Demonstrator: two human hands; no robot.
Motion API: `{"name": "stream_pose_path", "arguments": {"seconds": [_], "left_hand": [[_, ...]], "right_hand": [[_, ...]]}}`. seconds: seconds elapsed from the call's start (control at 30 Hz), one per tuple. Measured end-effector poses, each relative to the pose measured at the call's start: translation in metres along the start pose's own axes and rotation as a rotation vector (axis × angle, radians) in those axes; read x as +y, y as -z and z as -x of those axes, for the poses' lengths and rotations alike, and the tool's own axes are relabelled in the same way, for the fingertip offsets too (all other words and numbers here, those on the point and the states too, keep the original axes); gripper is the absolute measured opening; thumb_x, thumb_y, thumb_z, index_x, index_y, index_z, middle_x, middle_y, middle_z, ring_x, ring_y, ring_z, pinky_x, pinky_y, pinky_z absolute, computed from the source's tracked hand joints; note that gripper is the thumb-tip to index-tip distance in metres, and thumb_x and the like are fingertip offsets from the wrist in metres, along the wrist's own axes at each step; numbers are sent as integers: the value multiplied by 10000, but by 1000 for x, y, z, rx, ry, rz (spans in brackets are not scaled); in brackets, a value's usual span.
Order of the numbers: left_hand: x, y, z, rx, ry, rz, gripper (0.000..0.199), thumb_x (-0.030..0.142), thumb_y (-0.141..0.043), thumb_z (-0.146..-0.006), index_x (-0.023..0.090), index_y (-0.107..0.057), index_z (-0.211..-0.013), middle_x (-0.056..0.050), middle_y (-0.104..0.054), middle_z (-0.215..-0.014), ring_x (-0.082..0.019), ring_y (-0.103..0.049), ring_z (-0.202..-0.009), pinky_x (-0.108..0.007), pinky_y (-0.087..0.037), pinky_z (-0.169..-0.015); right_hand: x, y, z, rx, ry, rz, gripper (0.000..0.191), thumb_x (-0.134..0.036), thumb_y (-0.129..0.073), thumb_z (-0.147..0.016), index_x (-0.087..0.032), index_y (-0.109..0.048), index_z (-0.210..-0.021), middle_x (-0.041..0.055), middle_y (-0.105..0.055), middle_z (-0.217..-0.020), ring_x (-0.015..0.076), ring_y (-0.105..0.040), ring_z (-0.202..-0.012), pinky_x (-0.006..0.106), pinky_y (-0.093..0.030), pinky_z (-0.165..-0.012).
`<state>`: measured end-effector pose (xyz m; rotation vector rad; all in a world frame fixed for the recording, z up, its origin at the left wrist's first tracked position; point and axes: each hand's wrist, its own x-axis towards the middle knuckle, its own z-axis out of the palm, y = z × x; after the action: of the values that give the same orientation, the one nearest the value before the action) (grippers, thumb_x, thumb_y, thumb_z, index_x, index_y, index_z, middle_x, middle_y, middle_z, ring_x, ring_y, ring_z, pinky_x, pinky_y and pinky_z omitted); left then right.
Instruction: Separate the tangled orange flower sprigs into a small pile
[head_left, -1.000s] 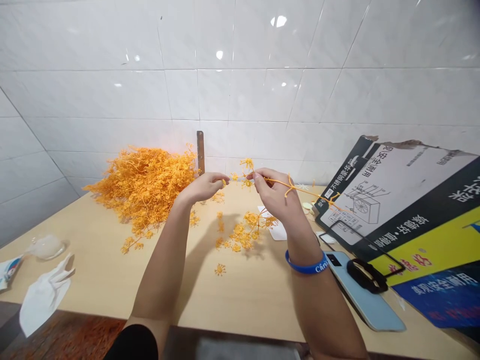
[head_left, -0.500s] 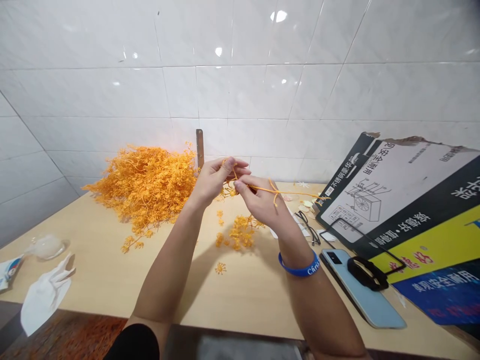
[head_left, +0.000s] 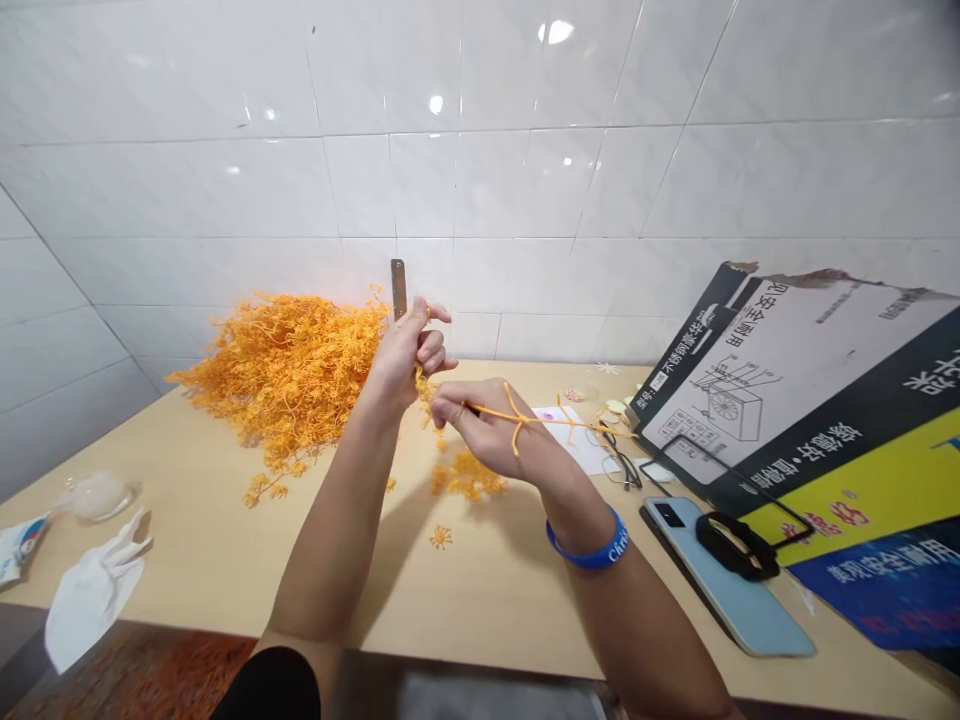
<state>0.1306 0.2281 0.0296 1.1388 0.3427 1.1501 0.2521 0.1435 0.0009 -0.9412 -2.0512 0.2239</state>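
Observation:
My right hand [head_left: 491, 425] is closed in a pinch around a bare, branching orange stem [head_left: 540, 420], whose far end reaches right over the wrist. Up and to the left, my left hand [head_left: 409, 350] has its thumb and index finger pressed together, the other fingers loosely curled. Small orange flower sprigs [head_left: 424, 385] hang at its palm; the fingers partly hide how they are gripped. A small heap of orange flower heads [head_left: 472, 475] lies on the table below the right hand, partly covered by it. One loose flower head [head_left: 441, 537] lies nearer.
Left of my hands is a large pile of orange dried flowers [head_left: 292, 360]. A phone [head_left: 731, 580] with a black band [head_left: 739, 545] on it, eyeglasses [head_left: 622, 460] and a leaning printed carton [head_left: 795, 400] stand right. White tissue [head_left: 97, 590] hangs over the left front edge.
My left hand has moved left and up slightly, its fingers curling more. My right hand has shifted left and down with the stem, separating a little from the left.

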Motion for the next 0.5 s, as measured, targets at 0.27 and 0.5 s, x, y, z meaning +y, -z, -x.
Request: {"name": "stream_pose_path", "arguments": {"seconds": [0.27,0.5], "left_hand": [[14,22,1,-54,-113,-471,269,122,-478,-923,101,-650,-1128,-81,-691,-1002,-126,-667,-880,-207,-528,-733],[4,13,-2,-134,-7,-293,435,439,-468,-1009,122,-590,-1281,-112,-668,-1117,-153,-668,-905,-290,-548,-853]], "right_hand": [[15,7,-5,362,-5,-185,346,-335,-485,-974,-83,-615,-776,7,-423,-594,57,-365,-542,203,-299,-502],[26,12,-6,550,-85,-221,374,-408,-505,-966,-86,-604,-802,8,-357,-581,65,-321,-536,212,-254,-486]]}}
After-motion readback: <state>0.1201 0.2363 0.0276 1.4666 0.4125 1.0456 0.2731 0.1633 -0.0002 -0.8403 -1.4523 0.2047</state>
